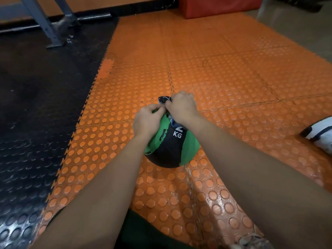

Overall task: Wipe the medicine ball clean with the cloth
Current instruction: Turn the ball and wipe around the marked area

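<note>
Medicine ball (172, 146) sits on the orange studded floor mat (224, 72), straight in front of me, green with a black band marked KG; both my hands are on its top far side; left hand (146, 121) has fingers curled, pinching an edge of the cloth (165, 100) against the ball; right hand (182, 106) is curled round the bunched cloth, dark with light markings, part of it sticking out past my knuckles, another bluish bit showing under my right wrist; hands just beside each other, thumbs near touching; how much cloth lies under my palms I cannot tell; black studded mat (36, 105) joins the orange one on the left; grey metal frame (53, 29) stands on it at the back; red padded block (215, 6) top right; white and black shoe (319, 133) at the right edge.
</note>
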Tool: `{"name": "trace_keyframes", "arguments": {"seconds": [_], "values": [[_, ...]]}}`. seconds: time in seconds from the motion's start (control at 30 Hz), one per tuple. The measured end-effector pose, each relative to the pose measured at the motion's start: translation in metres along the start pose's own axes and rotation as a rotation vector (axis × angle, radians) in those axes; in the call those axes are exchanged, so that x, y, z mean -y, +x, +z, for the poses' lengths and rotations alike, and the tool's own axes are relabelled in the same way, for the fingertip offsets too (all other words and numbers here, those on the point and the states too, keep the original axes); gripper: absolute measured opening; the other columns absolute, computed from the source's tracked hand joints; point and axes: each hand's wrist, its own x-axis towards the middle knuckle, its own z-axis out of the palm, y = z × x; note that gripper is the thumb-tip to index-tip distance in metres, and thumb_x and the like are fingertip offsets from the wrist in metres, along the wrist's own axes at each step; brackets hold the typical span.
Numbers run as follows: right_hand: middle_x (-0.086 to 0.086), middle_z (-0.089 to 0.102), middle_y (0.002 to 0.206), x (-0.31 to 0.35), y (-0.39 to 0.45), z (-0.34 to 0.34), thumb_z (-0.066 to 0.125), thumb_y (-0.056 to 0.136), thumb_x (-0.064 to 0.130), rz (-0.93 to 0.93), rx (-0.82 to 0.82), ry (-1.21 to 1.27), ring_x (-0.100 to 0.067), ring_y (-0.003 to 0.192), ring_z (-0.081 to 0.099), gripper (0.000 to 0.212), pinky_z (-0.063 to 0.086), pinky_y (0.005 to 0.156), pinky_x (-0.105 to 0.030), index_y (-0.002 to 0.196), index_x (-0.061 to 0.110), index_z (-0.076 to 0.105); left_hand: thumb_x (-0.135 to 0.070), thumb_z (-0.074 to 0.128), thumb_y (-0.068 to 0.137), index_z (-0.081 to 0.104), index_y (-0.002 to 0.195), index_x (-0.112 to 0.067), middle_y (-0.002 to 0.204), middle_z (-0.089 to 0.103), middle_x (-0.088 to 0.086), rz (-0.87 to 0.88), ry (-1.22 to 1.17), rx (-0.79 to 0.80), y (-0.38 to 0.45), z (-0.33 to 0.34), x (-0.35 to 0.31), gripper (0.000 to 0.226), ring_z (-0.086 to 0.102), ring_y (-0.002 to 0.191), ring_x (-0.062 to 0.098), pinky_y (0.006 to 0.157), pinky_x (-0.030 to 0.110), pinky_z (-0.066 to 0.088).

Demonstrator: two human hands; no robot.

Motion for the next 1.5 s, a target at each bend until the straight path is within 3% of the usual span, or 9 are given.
{"name": "trace_keyframes", "arguments": {"seconds": [0.2,0.47,0.6,0.73,0.93,1.2,1.3,1.4,1.5], "values": [[-0.012,0.052,0.102,-0.017,-0.074,-0.002,0.047,0.093,0.024,-0.179,-0.254,0.032,-0.03,0.099,0.041,0.03,0.038,0.086,-0.04,0.111,0.006,0.063,-0.037,0.05,0.088,0.071,0.102,-0.031,0.094,0.069,-0.002,-0.007,0.051,0.034,0.008,0.006,-0.01,0.026,0.059,0.088,0.023,0.066,0.029,0.04],[-0.015,0.057,0.103,-0.013,-0.029,-0.01,0.042,0.095,0.026,-0.039,-0.065,0.098,-0.031,0.101,0.05,0.033,0.038,0.091,-0.039,0.104,0.001,0.062,-0.044,0.052,0.089,0.072,0.104,-0.026,0.094,0.072,0.0,0.098,0.003,-0.013,-0.01,0.003,0.0,0.031,0.062,0.088,0.02,0.072,0.032,0.046],[-0.017,0.062,0.097,-0.009,0.0,-0.007,0.046,0.092,0.025,0.049,0.031,0.181,-0.03,0.088,0.057,0.03,0.045,0.068,-0.033,0.1,0.001,0.062,-0.053,0.05,0.084,0.071,0.105,-0.031,0.103,0.071,-0.004,0.078,-0.029,-0.023,-0.009,-0.001,0.004,0.037,0.062,0.093,0.017,0.082,0.032,0.049],[-0.015,0.055,0.104,-0.017,-0.021,0.0,0.044,0.092,0.024,-0.043,-0.087,0.188,-0.03,0.106,0.045,0.03,0.035,0.087,-0.034,0.097,0.001,0.062,-0.041,0.052,0.089,0.073,0.098,-0.03,0.099,0.071,-0.005,0.028,0.0,0.002,0.001,0.0,-0.005,0.025,0.06,0.09,0.018,0.075,0.03,0.045],[0.004,0.054,0.102,-0.037,-0.093,0.006,0.054,0.083,0.019,-0.215,-0.275,0.452,-0.011,0.1,0.041,0.03,0.025,0.088,-0.006,0.108,0.008,0.067,-0.036,0.055,0.091,0.074,0.095,-0.022,0.092,0.071,0.0,0.064,-0.048,0.094,0.005,-0.005,-0.003,0.024,0.061,0.084,0.018,0.065,0.028,0.042],[-0.008,0.059,0.069,-0.035,-0.074,-0.029,0.054,0.085,0.017,0.593,-0.091,1.362,-0.022,0.064,0.054,0.02,0.041,0.059,-0.031,0.066,0.011,0.055,-0.032,0.043,0.098,0.058,0.128,-0.016,0.132,0.057,0.01,0.091,0.189,0.135,0.003,-0.01,-0.031,0.037,0.057,0.11,0.03,0.088,0.031,0.043],[-0.006,0.059,0.078,-0.038,-0.079,-0.012,0.049,0.084,0.031,0.463,-0.257,1.041,-0.021,0.075,0.053,0.024,0.043,0.068,-0.03,0.073,0.013,0.062,-0.045,0.034,0.098,0.05,0.134,-0.016,0.136,0.052,0.013,0.011,0.243,0.128,-0.007,0.009,-0.032,0.049,0.047,0.125,0.032,0.098,0.037,0.038],[-0.01,0.052,0.123,-0.031,-0.106,0.017,0.039,0.085,0.042,0.044,-0.266,0.395,-0.026,0.114,0.043,0.052,0.031,0.101,-0.035,0.119,0.01,0.06,-0.047,0.035,0.096,0.059,0.124,-0.024,0.127,0.06,0.011,-0.016,0.319,0.061,-0.01,0.014,-0.027,0.044,0.053,0.118,0.033,0.091,0.036,0.04],[-0.01,0.043,0.138,-0.021,-0.102,0.02,0.024,0.088,0.046,-0.028,-0.281,0.247,-0.029,0.129,0.032,0.063,0.023,0.109,-0.041,0.132,0.009,0.049,-0.039,0.037,0.095,0.06,0.121,-0.028,0.125,0.061,0.008,0.005,0.278,0.091,-0.006,0.007,-0.025,0.037,0.054,0.114,0.031,0.083,0.033,0.039]]}}
